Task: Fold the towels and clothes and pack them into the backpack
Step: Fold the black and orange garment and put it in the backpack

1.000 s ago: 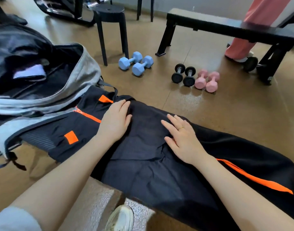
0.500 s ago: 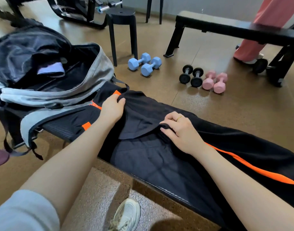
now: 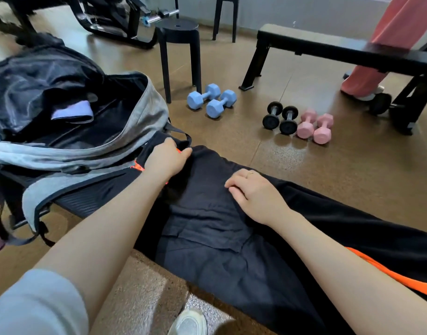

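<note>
A black garment with orange stripes [image 3: 232,238] lies spread along a bench in front of me. My left hand [image 3: 166,159] grips its far left edge, next to the backpack. My right hand [image 3: 253,192] is curled on the cloth near the middle, pinching a fold. The grey and black backpack [image 3: 135,122] stands open at the left end of the bench, with a pale purple folded item [image 3: 72,112] inside it.
On the brown floor beyond the bench lie two blue dumbbells [image 3: 211,99], two black ones [image 3: 280,118] and two pink ones [image 3: 315,125]. A black stool [image 3: 177,44] and a second black bench [image 3: 340,49] stand farther back, with a person in pink trousers [image 3: 386,39] behind.
Both hands went from lying flat on the garment to gripping it. My left hand has moved up to the far edge by the backpack, and the cloth has bunched up between my hands.
</note>
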`<state>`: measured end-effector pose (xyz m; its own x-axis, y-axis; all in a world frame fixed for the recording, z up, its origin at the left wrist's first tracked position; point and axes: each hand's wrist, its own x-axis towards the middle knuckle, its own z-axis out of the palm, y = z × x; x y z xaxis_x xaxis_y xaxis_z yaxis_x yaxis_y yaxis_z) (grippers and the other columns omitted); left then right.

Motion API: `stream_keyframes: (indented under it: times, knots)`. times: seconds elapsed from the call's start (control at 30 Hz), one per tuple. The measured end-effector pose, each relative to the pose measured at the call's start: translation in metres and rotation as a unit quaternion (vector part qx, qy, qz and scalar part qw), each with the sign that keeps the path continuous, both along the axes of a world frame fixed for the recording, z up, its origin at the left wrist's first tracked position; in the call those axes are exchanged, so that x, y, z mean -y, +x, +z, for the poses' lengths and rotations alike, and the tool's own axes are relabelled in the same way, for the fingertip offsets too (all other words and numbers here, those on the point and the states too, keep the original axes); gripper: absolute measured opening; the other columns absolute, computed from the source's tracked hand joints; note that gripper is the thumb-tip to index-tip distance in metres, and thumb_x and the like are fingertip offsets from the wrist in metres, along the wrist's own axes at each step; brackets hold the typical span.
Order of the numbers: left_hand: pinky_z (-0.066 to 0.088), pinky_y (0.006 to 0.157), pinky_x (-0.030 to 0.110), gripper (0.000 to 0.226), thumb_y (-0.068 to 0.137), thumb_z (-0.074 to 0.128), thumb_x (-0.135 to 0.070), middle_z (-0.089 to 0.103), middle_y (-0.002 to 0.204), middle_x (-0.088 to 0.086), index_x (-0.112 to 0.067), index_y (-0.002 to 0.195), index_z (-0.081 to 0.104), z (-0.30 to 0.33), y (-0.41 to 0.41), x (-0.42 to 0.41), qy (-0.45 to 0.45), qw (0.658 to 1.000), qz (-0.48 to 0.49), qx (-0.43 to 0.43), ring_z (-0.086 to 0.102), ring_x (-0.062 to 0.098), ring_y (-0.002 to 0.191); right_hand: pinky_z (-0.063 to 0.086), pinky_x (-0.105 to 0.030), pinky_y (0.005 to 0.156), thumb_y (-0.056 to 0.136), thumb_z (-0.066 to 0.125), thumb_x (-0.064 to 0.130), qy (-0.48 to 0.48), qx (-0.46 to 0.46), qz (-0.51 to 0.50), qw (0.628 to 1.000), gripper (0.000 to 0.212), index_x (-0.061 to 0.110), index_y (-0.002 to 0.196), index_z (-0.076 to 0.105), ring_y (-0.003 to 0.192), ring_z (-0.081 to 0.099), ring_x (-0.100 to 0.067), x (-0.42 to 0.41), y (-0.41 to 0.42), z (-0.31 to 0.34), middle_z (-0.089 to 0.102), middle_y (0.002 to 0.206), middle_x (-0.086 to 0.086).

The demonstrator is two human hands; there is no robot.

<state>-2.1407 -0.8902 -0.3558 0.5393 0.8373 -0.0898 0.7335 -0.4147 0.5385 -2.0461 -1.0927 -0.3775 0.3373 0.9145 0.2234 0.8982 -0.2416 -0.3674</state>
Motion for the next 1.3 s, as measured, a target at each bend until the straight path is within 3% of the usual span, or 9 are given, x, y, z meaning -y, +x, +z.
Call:
stream_keyframes:
  times: [0.13, 0.23, 0.43, 0.57, 0.8, 0.9, 1.07, 1.2, 1.3]
  knots:
    - [0.043, 0.081, 0.037, 0.042, 0.095, 0.042, -0.035, 0.055, 0.127, 0.017, -0.018, 0.134, 0.040, -0.015, 0.030, -0.009, 0.031, 0.999, -0.033, -0.015, 0.052, 0.035, 0.114, 0.016, -0.038, 0.117, 0.097, 0.044, 0.031, -0.095, 0.022, 0.020, 0.995, 0.049, 0.012, 0.141, 0.038, 0.142, 0.021, -0.025, -0.029, 0.015, -0.009, 0.026, 0.154, -0.009]
    - [0.043, 0.081, 0.039, 0.034, 0.097, 0.040, -0.032, 0.052, 0.125, 0.016, -0.011, 0.120, 0.054, -0.031, 0.041, -0.019, 0.050, 0.998, -0.022, -0.033, 0.052, 0.034, 0.110, 0.000, -0.037, 0.117, 0.087, 0.019, 0.067, -0.166, 0.078, 0.048, 0.982, 0.079, 0.020, 0.150, 0.010, 0.146, 0.002, -0.021, -0.037, 0.018, -0.018, 0.002, 0.159, -0.002]
    - [0.042, 0.080, 0.042, 0.055, 0.097, 0.041, -0.011, 0.024, 0.143, 0.017, -0.007, 0.145, 0.014, -0.048, 0.046, -0.021, 0.066, 0.996, 0.036, -0.043, 0.051, 0.037, 0.111, -0.001, -0.039, 0.117, 0.059, -0.006, 0.085, -0.220, 0.050, -0.047, 0.973, 0.109, 0.026, 0.149, -0.005, 0.146, -0.005, -0.019, -0.029, 0.016, -0.034, -0.005, 0.159, 0.000]
    - [0.034, 0.099, 0.046, 0.062, 0.098, 0.033, -0.017, 0.010, 0.153, 0.014, -0.016, 0.148, -0.004, -0.027, 0.039, -0.007, -0.023, 0.998, 0.025, -0.048, 0.036, 0.038, 0.128, -0.002, -0.036, 0.118, 0.082, 0.018, 0.077, -0.215, 0.009, -0.082, 0.973, 0.092, 0.018, 0.150, 0.000, 0.146, -0.004, -0.017, -0.013, 0.019, -0.029, -0.005, 0.159, -0.001]
    - [0.023, 0.113, 0.044, 0.054, 0.095, 0.040, -0.024, 0.023, 0.151, 0.020, 0.003, 0.141, 0.030, -0.014, 0.011, 0.126, 0.203, 0.934, -0.290, 0.046, 0.022, 0.034, 0.139, 0.000, -0.032, 0.117, 0.100, 0.031, 0.041, -0.136, 0.019, -0.112, 0.984, 0.058, 0.017, 0.150, 0.014, 0.146, 0.001, -0.016, 0.084, 0.011, 0.001, 0.003, 0.159, 0.000]
    - [0.006, 0.116, 0.034, 0.068, 0.097, 0.031, -0.047, 0.003, 0.157, 0.010, -0.006, 0.148, 0.011, -0.027, 0.010, 0.181, 0.073, 0.919, -0.383, -0.063, 0.004, 0.023, 0.144, -0.001, -0.036, 0.117, 0.098, 0.029, 0.048, -0.211, 0.035, -0.151, 0.965, 0.063, 0.020, 0.150, 0.007, 0.146, -0.004, -0.016, 0.128, 0.013, -0.002, -0.004, 0.159, 0.001]
    - [-0.002, 0.116, 0.036, 0.086, 0.082, 0.017, -0.076, -0.010, 0.157, 0.003, -0.025, 0.149, -0.001, -0.055, -0.003, 0.191, 0.167, 0.891, -0.386, -0.170, -0.010, 0.017, 0.144, -0.001, -0.040, 0.117, 0.097, 0.023, 0.052, -0.290, 0.012, -0.231, 0.929, 0.063, 0.029, 0.149, -0.003, 0.146, -0.006, -0.015, 0.219, 0.023, -0.019, -0.010, 0.158, 0.004]
    - [0.004, 0.117, 0.039, 0.078, 0.089, 0.025, -0.064, -0.004, 0.158, 0.006, -0.019, 0.149, 0.002, -0.042, 0.001, 0.214, 0.210, 0.889, -0.359, -0.194, -0.004, 0.020, 0.145, -0.001, -0.037, 0.116, 0.098, 0.023, 0.050, -0.215, -0.028, -0.284, 0.934, 0.058, 0.021, 0.148, 0.024, 0.146, 0.005, -0.013, 0.298, 0.024, -0.016, 0.011, 0.158, 0.002]
    - [0.032, 0.107, 0.043, 0.065, 0.090, 0.029, -0.047, 0.039, 0.144, 0.018, -0.004, 0.137, 0.040, -0.029, 0.006, 0.269, 0.261, 0.858, -0.441, -0.027, 0.038, 0.033, 0.133, 0.017, -0.038, 0.114, 0.089, 0.030, 0.046, -0.007, -0.079, -0.344, 0.936, 0.058, 0.010, 0.127, 0.056, 0.137, 0.033, -0.024, 0.344, 0.021, -0.016, 0.042, 0.145, -0.010]
